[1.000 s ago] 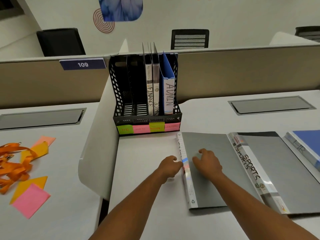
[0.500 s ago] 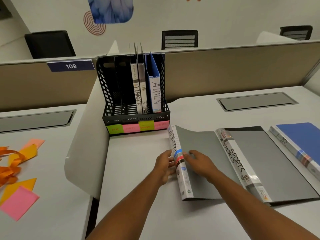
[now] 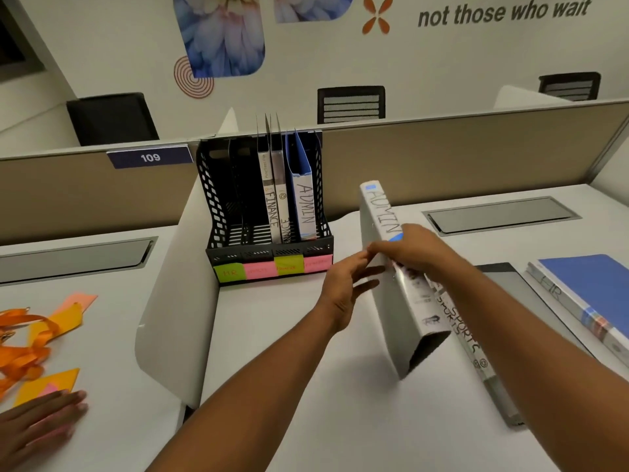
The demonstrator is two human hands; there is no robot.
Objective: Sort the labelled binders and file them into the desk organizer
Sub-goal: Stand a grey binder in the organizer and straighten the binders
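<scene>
Head view: black desk organizer [image 3: 269,212] stands ahead and left of my grip, its rightmost slot already holding a blue ADMIN file [image 3: 304,202]. Grey ADMIN binder [image 3: 391,277] is tilted up off the surface, spine long axis pointing away. My right hand [image 3: 413,248] pinches the spine; my left hand [image 3: 343,284], fingers spread, steadies its cover.

The wall [image 3: 442,56] reads "not those who wait". A blue plate [image 3: 149,158] on the partition shows 109. In the organizer [image 3: 218,212], spines read FINANCE [image 3: 271,209] and ADMIN [image 3: 305,207]. The lifted grey binder [image 3: 383,212] says ADMIN; flat ones read SPORTS [image 3: 459,323] and HR [image 3: 553,291]. A green note [image 3: 229,272] says HR.
</scene>
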